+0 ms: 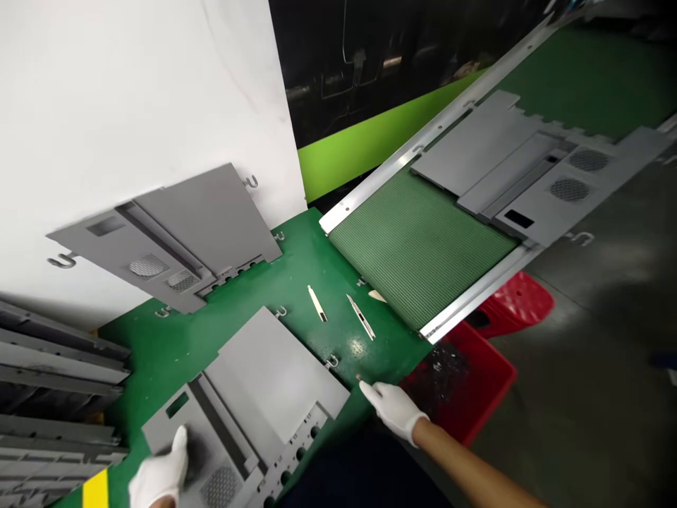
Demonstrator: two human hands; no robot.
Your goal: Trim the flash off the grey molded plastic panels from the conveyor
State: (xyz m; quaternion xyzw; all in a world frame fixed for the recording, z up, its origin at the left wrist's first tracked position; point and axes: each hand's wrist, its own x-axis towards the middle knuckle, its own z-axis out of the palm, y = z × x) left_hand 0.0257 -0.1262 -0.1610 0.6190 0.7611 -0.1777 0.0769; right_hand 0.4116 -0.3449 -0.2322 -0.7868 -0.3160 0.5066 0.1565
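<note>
A grey plastic panel (264,381) with a slot, a grille and a notched edge lies on the green table in front of me. My left hand (159,471), in a white glove, is at its left side with one digit across the top face; the other fingers are mostly hidden. My right hand (394,410), gloved too, is just off the panel's right corner. One finger stretches forward and its tip looks dark; I see nothing held. Small grey hooks (332,362) stick out from the panel's far edge. Two slim white-handled knives, a near one (361,317) and a farther one (317,303), lie beyond it.
A similar panel (206,226) leans on the white wall. Another panel (534,166) rests on the green conveyor belt (423,243) at right. Several grey panels (58,381) stand stacked at left. Below the conveyor are a red bin (489,384) and a red stool (521,303).
</note>
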